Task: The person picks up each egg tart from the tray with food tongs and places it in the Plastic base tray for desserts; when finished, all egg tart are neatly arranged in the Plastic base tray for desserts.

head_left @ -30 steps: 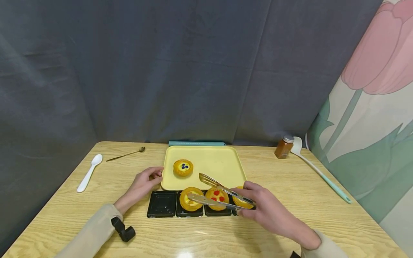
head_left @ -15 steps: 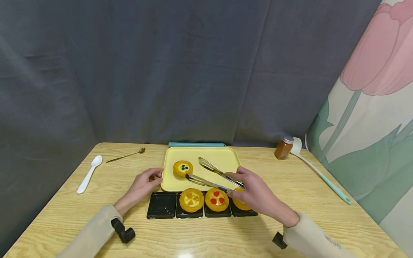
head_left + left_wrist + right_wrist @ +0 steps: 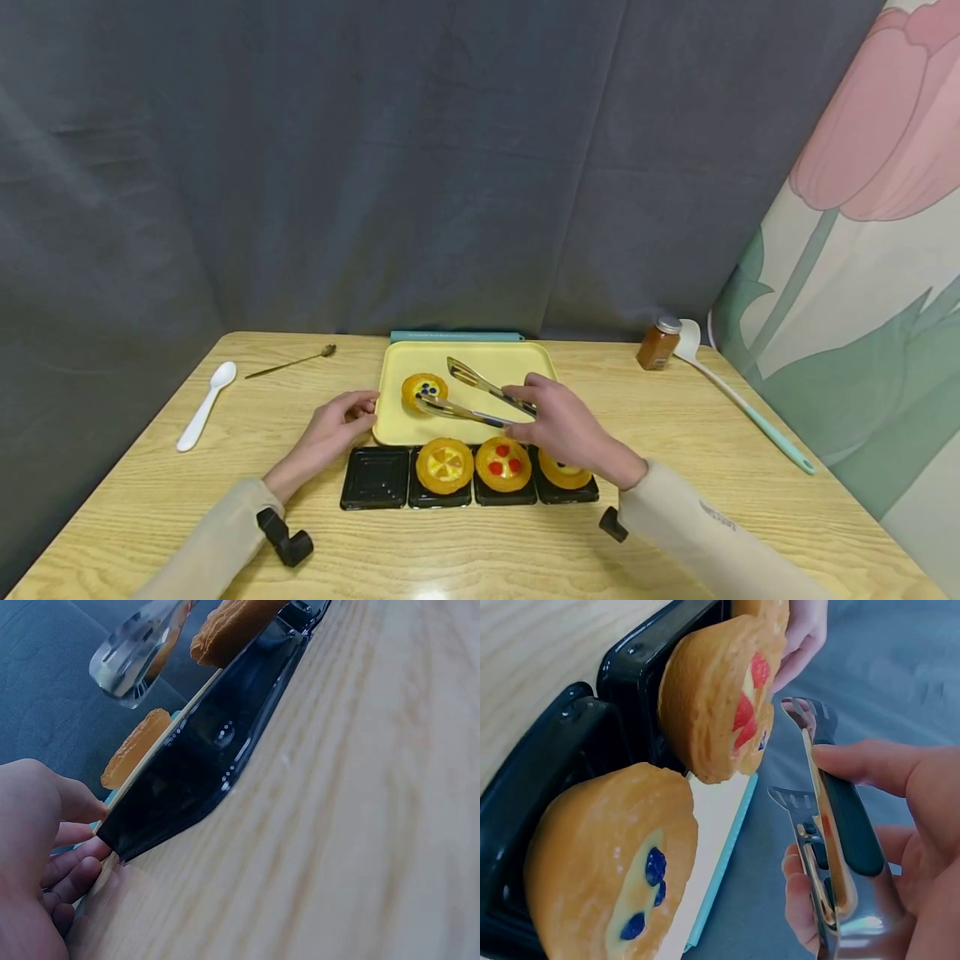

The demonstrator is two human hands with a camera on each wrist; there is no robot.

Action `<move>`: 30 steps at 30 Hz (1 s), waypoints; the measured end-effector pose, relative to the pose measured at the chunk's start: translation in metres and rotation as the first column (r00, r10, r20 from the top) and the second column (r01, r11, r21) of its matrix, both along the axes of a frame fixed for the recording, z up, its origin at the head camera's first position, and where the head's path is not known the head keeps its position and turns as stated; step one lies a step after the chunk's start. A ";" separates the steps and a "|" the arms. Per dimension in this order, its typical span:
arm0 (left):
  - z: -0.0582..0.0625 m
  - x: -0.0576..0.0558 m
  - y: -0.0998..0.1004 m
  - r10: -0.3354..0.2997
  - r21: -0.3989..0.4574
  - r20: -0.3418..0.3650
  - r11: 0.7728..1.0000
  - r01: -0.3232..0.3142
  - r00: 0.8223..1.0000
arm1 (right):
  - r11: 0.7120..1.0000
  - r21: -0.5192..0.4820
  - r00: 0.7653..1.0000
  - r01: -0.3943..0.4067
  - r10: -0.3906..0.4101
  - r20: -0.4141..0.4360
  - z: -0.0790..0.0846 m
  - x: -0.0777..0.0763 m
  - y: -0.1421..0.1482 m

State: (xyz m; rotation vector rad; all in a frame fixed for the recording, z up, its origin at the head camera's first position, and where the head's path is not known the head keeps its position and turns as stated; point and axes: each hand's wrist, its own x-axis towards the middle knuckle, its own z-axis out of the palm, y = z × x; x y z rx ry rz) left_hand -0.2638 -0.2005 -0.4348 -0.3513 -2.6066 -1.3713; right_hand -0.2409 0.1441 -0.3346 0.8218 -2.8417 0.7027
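My right hand grips metal tongs with dark handle pads, their arms spread apart. The near arm's tip overlaps a blueberry-topped tart on the yellow tray, while the far arm's tip is up and right of it. At the tray's left edge, my left hand pinches the rim between thumb and fingers. In front of the tray, a row of black plastic holders carries a yellow fruit tart, a strawberry tart and another blueberry tart, partly hidden by my right hand in the head view.
A white spoon and a thin dark-gold spoon lie on the left. A teal bar-shaped thing lies behind the tray. On the right are a brown spice jar and a long-handled white-and-mint utensil.
My right hand has moved the tongs left and away from me, from above the tarts in the black holders to the tart on the tray. The left hand stays at the tray's edge.
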 end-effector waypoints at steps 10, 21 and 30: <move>0.000 -0.001 0.000 0.000 0.000 -0.007 1.000 0.000 1.000 | 0.997 0.071 1.000 0.011 -0.011 -0.001 -0.004 -0.016 -0.013; 0.001 0.000 0.000 -0.005 0.006 -0.003 1.000 0.005 1.000 | 0.996 0.084 1.000 0.015 -0.016 0.015 -0.006 -0.020 -0.021; 0.001 0.000 0.000 -0.005 0.007 -0.002 1.000 0.005 1.000 | 0.996 0.089 1.000 0.007 -0.009 0.028 -0.007 -0.023 -0.025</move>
